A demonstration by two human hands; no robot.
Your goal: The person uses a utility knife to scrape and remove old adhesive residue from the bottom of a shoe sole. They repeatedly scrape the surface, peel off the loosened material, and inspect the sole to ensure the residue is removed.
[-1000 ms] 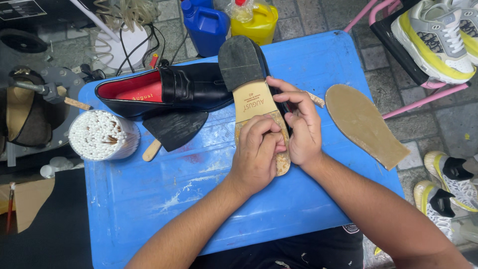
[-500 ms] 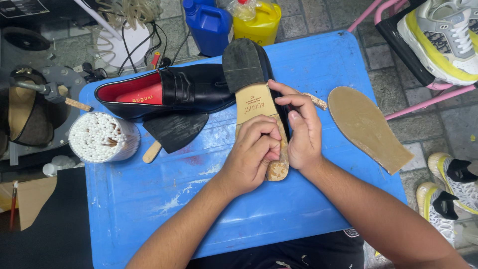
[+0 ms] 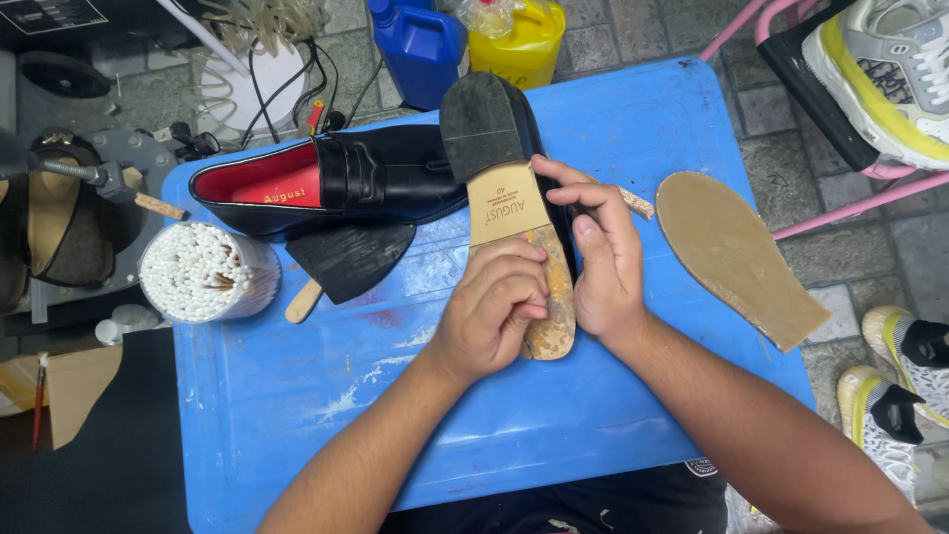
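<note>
An upturned black shoe (image 3: 509, 188) lies sole-up on the blue table (image 3: 297, 396), showing a dark heel and a tan sole with a rough glue-stained front. My left hand (image 3: 489, 316) presses curled fingers on that stained front part. My right hand (image 3: 603, 257) grips the shoe's right edge, fingers along the side. A second black loafer (image 3: 336, 183) with a red lining lies on its side to the left. A black sole piece (image 3: 351, 257) rests below the loafer. A loose tan sole (image 3: 736, 257) lies at the table's right edge.
A round tub of white cotton swabs (image 3: 203, 272) stands at the table's left. Blue (image 3: 420, 44) and yellow (image 3: 514, 40) jugs sit behind the table. Sneakers (image 3: 895, 74) rest on a pink rack at upper right, more shoes (image 3: 900, 396) on the floor at right. A metal shoe stand (image 3: 69, 198) is at left.
My left hand's fingers have slid slightly toward the shoe's toe, rubbing the stained sole. The right hand and the shoe stay in place.
</note>
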